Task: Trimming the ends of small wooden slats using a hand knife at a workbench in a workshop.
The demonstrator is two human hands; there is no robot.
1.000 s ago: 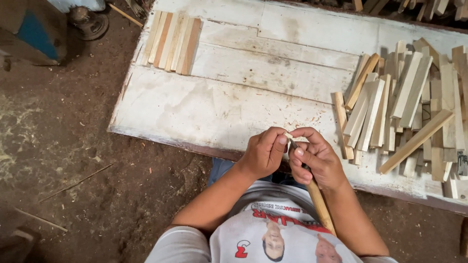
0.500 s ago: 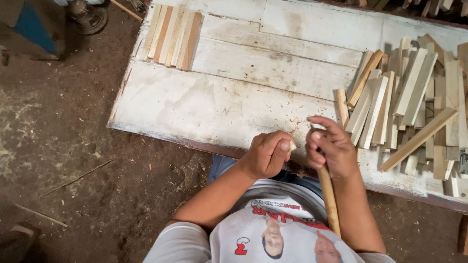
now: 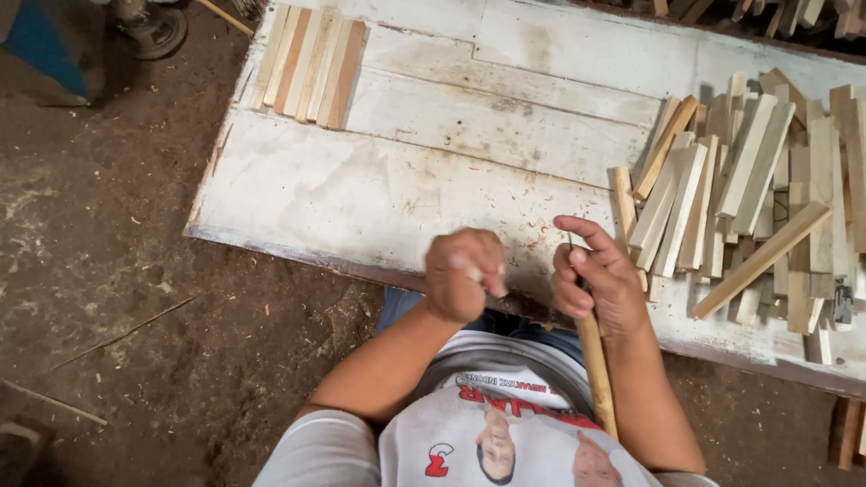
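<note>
Head view shows the left hand (image 3: 465, 275) at lower centre of the frame, curled into a fist over the near edge of the worktop (image 3: 379, 194); something small and pale sits pinched inside the fingers, too hidden to make out. Just to its right, apart from it, the right hand (image 3: 600, 284) is closed around the top of a wooden stick (image 3: 595, 370), with the forefinger stretched out toward the upper left. The stick runs from that grip down toward the bottom of the frame, passing over the person's printed shirt (image 3: 505, 433).

Right of the right hand, a loose pile of pale wooden slats (image 3: 749, 189) covers the right part of the worktop, lying crossed over one another at many angles; one longer slat (image 3: 762, 260) rests diagonally on top near the pile's lower edge. At the upper left of the worktop, well apart from both hands, a neat row of slats (image 3: 311, 63) lies side by side, the right ones browner than the rest.

The worktop is a white-painted board, scuffed and stained. Left of it is bare dirt floor (image 3: 99, 271) with a few thin sticks on it, and a blue object (image 3: 41, 45) shows in the upper left corner.
</note>
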